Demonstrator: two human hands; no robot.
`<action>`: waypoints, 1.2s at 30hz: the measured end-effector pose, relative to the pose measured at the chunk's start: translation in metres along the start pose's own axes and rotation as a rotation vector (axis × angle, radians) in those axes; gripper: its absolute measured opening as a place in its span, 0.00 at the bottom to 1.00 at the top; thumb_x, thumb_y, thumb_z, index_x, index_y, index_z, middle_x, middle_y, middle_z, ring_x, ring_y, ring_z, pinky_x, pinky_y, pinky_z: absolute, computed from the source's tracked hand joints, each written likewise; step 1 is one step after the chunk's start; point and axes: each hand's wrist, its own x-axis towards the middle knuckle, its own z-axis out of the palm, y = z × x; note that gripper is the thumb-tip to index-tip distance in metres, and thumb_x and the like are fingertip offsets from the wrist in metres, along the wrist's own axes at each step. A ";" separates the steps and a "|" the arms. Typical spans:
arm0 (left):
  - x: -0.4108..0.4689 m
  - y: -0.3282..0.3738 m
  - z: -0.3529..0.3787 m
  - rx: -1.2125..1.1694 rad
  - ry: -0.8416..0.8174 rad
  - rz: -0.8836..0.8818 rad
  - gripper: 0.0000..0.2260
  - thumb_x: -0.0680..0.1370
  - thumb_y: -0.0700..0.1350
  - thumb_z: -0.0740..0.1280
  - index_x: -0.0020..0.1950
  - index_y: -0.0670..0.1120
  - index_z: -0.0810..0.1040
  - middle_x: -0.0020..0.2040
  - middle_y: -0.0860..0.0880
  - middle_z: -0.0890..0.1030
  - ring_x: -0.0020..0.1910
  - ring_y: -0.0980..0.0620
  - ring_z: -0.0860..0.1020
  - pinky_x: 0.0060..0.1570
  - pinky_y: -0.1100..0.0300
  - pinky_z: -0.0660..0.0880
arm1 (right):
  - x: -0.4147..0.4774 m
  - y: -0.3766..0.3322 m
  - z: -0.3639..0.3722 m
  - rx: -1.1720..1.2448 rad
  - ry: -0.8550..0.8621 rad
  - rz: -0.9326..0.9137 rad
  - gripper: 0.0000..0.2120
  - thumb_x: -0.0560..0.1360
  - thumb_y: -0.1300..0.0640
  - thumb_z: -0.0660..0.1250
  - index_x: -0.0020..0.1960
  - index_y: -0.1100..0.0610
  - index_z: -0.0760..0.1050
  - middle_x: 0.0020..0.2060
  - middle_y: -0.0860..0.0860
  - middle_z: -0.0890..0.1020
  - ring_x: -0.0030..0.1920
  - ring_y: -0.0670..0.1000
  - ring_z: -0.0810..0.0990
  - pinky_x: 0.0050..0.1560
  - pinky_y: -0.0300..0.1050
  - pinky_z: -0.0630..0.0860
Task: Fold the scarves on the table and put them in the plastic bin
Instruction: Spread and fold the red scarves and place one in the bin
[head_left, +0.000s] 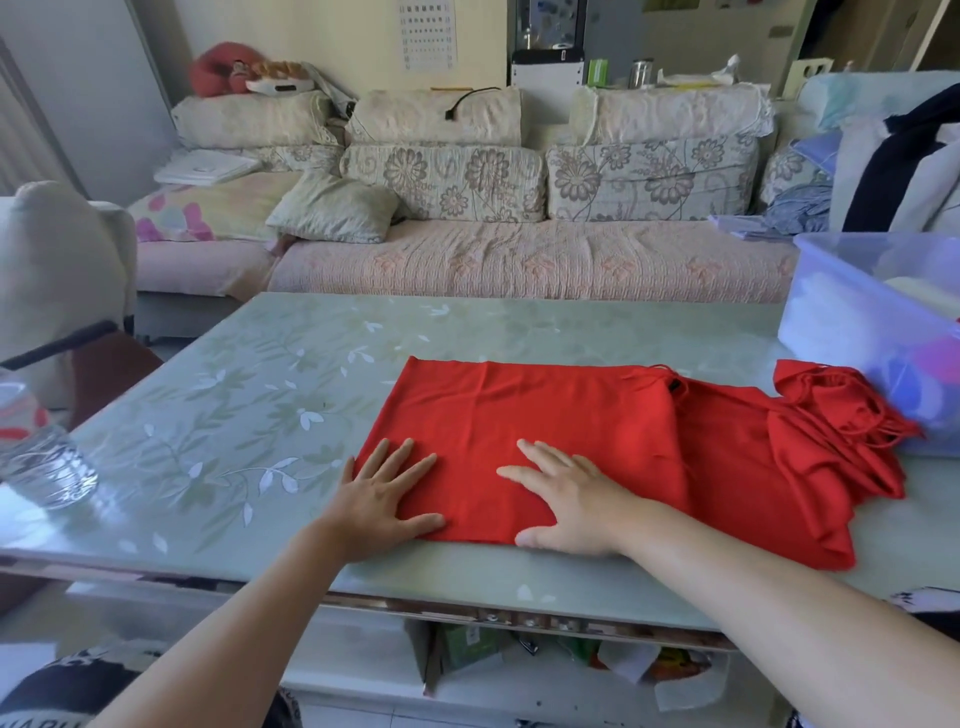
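Note:
A red scarf (571, 415) lies on the green glass-topped table (234, 415), its left part folded into a flat rectangle, its right end rumpled with tassels next to the bin. My left hand (382, 493) presses flat on the scarf's near left corner, fingers spread. My right hand (561, 499) lies flat on the fabric's near edge a little to the right. The clear plastic bin (852, 312) stands at the table's right side with light and colourful cloth inside.
A cut-glass vessel (41, 462) stands at the table's left edge. A floral sofa (519, 249) with cushions runs behind the table. A shelf under the tabletop holds boxes and packets. Clothes hang at the far right.

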 end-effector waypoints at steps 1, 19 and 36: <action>-0.003 -0.003 0.000 -0.003 0.003 -0.002 0.45 0.60 0.84 0.37 0.76 0.70 0.43 0.80 0.57 0.42 0.79 0.51 0.38 0.75 0.40 0.39 | 0.002 -0.001 0.001 0.006 -0.037 0.013 0.41 0.74 0.33 0.64 0.80 0.38 0.47 0.81 0.48 0.40 0.80 0.50 0.38 0.78 0.61 0.44; 0.050 0.164 -0.055 -0.181 0.284 0.388 0.14 0.76 0.56 0.67 0.59 0.53 0.77 0.56 0.55 0.78 0.55 0.51 0.77 0.52 0.57 0.71 | -0.062 0.098 -0.056 -0.157 0.023 0.739 0.14 0.76 0.55 0.59 0.58 0.53 0.77 0.59 0.54 0.80 0.58 0.59 0.80 0.48 0.47 0.70; 0.095 0.226 -0.017 -0.633 0.027 0.196 0.08 0.75 0.44 0.69 0.52 0.50 0.84 0.45 0.53 0.84 0.42 0.56 0.78 0.43 0.64 0.70 | -0.057 0.144 -0.032 0.600 0.222 0.392 0.29 0.71 0.72 0.62 0.68 0.52 0.76 0.54 0.46 0.83 0.50 0.35 0.80 0.57 0.36 0.76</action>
